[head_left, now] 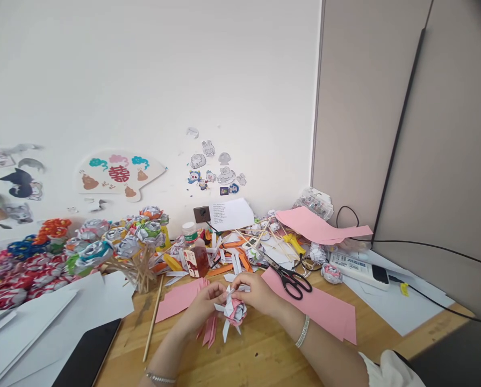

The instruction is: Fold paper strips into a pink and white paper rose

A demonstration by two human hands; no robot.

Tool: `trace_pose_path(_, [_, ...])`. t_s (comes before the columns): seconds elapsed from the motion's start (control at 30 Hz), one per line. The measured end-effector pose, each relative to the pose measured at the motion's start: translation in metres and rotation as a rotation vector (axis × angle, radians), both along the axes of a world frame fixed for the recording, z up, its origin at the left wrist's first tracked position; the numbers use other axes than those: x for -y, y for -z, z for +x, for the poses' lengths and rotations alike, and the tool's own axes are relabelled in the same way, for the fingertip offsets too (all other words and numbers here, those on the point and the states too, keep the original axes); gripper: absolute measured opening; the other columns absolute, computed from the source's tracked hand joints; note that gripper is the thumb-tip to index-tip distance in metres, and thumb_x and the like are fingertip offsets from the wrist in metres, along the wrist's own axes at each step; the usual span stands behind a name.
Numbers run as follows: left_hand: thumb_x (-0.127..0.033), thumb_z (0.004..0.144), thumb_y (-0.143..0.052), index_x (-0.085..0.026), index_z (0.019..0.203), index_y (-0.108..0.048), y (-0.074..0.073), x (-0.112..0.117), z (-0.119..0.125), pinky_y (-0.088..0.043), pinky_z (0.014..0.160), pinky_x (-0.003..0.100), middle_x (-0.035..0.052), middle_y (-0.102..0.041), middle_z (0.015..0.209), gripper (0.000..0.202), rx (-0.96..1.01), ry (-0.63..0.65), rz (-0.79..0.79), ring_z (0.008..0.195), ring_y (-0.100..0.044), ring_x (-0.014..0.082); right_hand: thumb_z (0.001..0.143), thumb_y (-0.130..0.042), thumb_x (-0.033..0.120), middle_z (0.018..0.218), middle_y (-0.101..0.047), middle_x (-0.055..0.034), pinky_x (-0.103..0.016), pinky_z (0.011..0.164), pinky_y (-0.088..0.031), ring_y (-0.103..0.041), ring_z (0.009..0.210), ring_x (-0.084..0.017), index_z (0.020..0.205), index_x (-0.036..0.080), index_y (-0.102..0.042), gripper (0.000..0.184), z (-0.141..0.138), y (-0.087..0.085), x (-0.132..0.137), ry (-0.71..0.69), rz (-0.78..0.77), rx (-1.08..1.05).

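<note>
Just above the wooden table [244, 365], a pink and white folded paper flower [236, 312] is held between my two hands, with white paper strips sticking out around it. My left hand [206, 303] is closed on its left side, fingertips pinching the folded paper. From the upper right, my right hand [254, 293] pinches a white strip at the top of the flower. Folded pink strips [210, 330] lie under and beside my left hand. Near my right wrist are black-handled scissors [292, 282] on pink paper sheets [329, 312].
A drink bottle [195, 252] stands behind my hands amid orange and white paper strips. Many paper flowers [95, 242] crowd the left side. A wooden stick [153, 320], a dark tablet-like device [89, 352] and white sheets lie at left. A white power strip [359, 269] and cables are at right.
</note>
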State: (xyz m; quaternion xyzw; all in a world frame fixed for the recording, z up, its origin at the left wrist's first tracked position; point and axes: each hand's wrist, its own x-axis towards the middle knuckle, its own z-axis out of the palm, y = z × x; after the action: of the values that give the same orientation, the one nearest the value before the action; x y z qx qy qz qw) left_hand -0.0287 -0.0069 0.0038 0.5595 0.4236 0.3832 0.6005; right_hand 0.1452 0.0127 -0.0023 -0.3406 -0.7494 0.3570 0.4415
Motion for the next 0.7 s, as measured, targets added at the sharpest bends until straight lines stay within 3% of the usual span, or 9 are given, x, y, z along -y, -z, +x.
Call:
trace_pose_path(0.2, [-0.048,0.059,-0.076,-0.016,0.069,-0.052,0.001,0.0,0.001,-0.037,0.053,0.02,-0.0049,-0.056,0.061,0.041,-0.027,0.009,-0.017,0.054,-0.052,0.0089,0.07,-0.067,0.011,0.076,-0.064,0.0012,-0.023,0.067,-0.044,-0.058,0.073,-0.014,0.078,0.019,-0.068,0.011,0.003,0.001,-0.002,-0.085,0.022,0.096])
trace_pose_path(0.47, [-0.046,0.06,-0.075,-0.017,0.07,-0.051,0.005,0.0,0.001,-0.042,0.052,0.023,-0.0041,-0.056,0.062,0.039,0.017,-0.009,-0.095,0.055,-0.055,0.0107,0.077,-0.063,0.011,0.072,-0.064,0.0008,-0.025,0.072,-0.043,-0.058,0.077,-0.015,0.074,0.021,-0.069,0.012,0.006,0.0,-0.005,-0.114,0.311,0.205])
trace_pose_path(0.7, [-0.045,0.061,-0.074,-0.017,0.07,-0.049,0.006,-0.001,0.0,-0.043,0.053,0.023,-0.0035,-0.056,0.064,0.038,0.064,-0.029,-0.09,0.058,-0.058,0.0126,0.082,-0.062,0.02,0.072,-0.069,-0.0012,-0.025,0.072,-0.044,-0.061,0.074,-0.015,0.079,0.023,-0.073,0.012,0.014,-0.009,-0.002,-0.19,0.387,0.217])
